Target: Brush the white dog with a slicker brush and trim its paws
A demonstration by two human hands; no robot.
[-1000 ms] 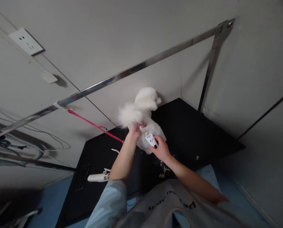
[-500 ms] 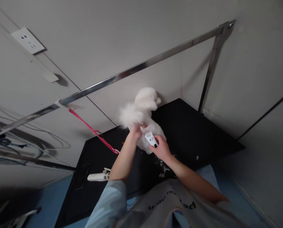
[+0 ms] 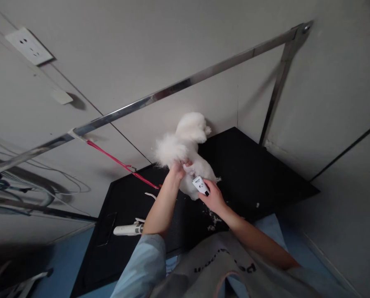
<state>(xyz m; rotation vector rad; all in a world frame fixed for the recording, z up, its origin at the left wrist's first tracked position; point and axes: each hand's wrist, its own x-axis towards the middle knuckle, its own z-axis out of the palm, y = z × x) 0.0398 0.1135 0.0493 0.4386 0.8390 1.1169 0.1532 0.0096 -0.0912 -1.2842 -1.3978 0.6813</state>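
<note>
A small white fluffy dog point(image 3: 203, 165) stands on a black grooming table with its head toward the wall and its rear toward me. My left hand point(image 3: 177, 170) is closed round the base of its bushy tail point(image 3: 170, 150), holding the tail off to the left. In my right hand point(image 3: 215, 198) is a white hair clipper point(image 3: 200, 185) with a black patch at its lower end. The clipper head points at the dog's rear, just below my left hand. Whether the blade touches the coat I cannot tell.
Tufts of cut white hair lie on the black table point(image 3: 247, 174). A white handheld tool point(image 3: 127, 229) rests by my left forearm. From a metal bar point(image 3: 160, 96) above the table, a red leash point(image 3: 110, 157) slants down. Cables and a hose point(image 3: 48, 198) hang at the left.
My right hand has drawn the clipper slightly down and to the right, away from my left hand. The leash's lower end has shifted. My left hand keeps its hold on the tail.
</note>
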